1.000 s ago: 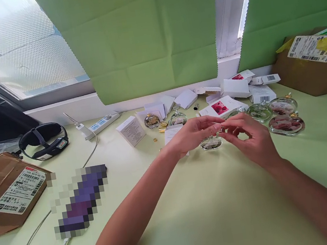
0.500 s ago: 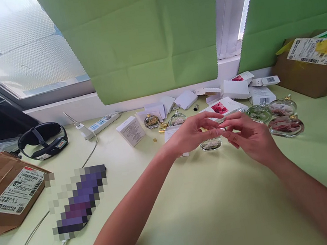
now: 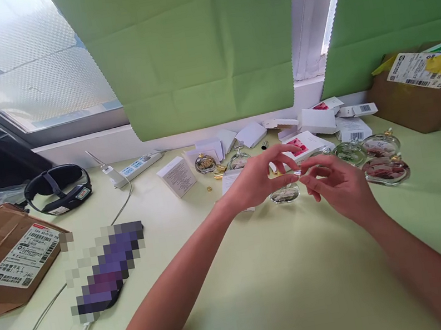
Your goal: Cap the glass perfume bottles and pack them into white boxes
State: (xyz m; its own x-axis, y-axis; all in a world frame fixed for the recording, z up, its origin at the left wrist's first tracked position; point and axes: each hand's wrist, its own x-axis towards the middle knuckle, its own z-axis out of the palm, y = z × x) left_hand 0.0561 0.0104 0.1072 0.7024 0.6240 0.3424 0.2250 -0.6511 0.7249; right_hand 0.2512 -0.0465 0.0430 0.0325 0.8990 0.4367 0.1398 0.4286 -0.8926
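Observation:
My left hand (image 3: 254, 179) and my right hand (image 3: 342, 187) meet above the table. Between their fingertips is a small shiny silver cap (image 3: 298, 173), pinched from both sides. Just below them a flat oval glass perfume bottle (image 3: 285, 195) rests on the table, its upper part covered by my left hand. Beyond my left wrist are another glass bottle (image 3: 238, 158), a bottle with gold contents (image 3: 205, 163) and a small gold piece (image 3: 209, 189). Right of my right hand lie a green-filled bottle (image 3: 349, 154) and a dark red one (image 3: 386, 171).
White cartons (image 3: 317, 120) lie along the window sill, with an upright printed box (image 3: 177, 177) further left. Cardboard boxes stand at the left (image 3: 11, 256) and right (image 3: 423, 91). A black headset (image 3: 58, 191), a power strip (image 3: 140, 167) and a pixelated phone (image 3: 111, 270) on a cable occupy the left side.
My left fingers have lifted and spread slightly, and the silver cap has turned between the fingertips so more of it shows. The bottles and boxes have stayed put.

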